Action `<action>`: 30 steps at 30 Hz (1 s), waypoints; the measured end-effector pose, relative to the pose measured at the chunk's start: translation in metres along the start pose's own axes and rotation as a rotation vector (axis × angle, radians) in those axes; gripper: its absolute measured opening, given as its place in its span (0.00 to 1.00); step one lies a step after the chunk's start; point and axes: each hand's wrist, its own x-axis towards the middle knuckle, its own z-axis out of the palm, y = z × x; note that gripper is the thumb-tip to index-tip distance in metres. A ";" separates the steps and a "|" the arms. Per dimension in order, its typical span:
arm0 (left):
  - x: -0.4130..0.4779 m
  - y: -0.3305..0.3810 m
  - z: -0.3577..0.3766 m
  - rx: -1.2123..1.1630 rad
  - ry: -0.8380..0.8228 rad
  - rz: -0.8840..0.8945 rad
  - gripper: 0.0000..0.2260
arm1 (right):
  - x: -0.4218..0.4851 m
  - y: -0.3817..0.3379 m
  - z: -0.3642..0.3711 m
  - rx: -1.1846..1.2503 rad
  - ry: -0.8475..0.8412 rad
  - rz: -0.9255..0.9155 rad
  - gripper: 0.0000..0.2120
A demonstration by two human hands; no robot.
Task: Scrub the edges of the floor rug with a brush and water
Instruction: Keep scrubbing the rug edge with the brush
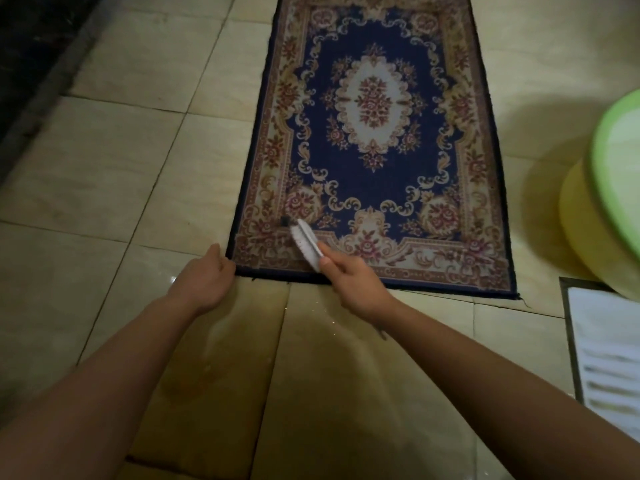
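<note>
A dark blue floor rug [375, 140] with a cream and red floral border lies flat on the tiled floor, running away from me. My right hand [353, 282] grips the handle of a white scrub brush [306, 242], whose bristled head rests on the rug's near border close to its left corner. My left hand [207, 278] pinches the rug's near left corner against the floor, fingers curled at the edge. A small dark speck sits on the rug just beyond the brush tip.
A green basin [620, 188] stands stacked on a yellow one [585, 230] at the right edge. A white ribbed mat [609, 362] lies at the near right. The tiles [114, 188] in front of me look wet. A dark raised strip runs along the far left.
</note>
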 end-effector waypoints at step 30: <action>-0.035 0.093 0.095 0.261 -0.140 0.455 0.26 | -0.097 0.102 -0.132 -0.345 0.385 0.190 0.22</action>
